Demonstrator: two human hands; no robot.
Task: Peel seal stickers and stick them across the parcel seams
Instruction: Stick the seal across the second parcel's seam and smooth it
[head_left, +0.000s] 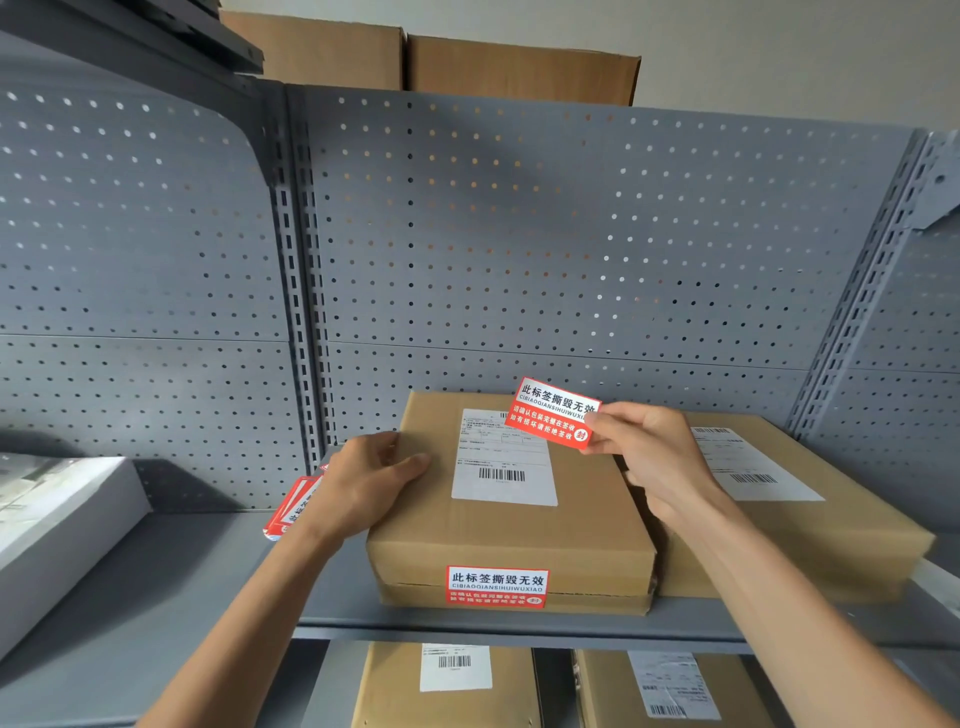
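Observation:
A flat brown cardboard parcel (511, 535) with a white shipping label lies on the grey shelf (197, 582). A red and white seal sticker (496, 587) is stuck across the seam on its front side. My left hand (366, 480) rests on the parcel's left edge, thumb on top and fingers bent over the side. My right hand (647, 454) pinches a loose red and white seal sticker (556, 413) by its right end, held in the air above the parcel's far right corner. A stack of red sticker sheets (291, 506) lies behind my left hand, partly hidden.
A second labelled parcel (810, 525) lies to the right, touching the first. A white box (52, 525) sits at the left. A grey pegboard (519, 234) backs the shelf. Two more parcels (452, 686) lie on the shelf below. Cardboard boxes (426, 57) stand on top.

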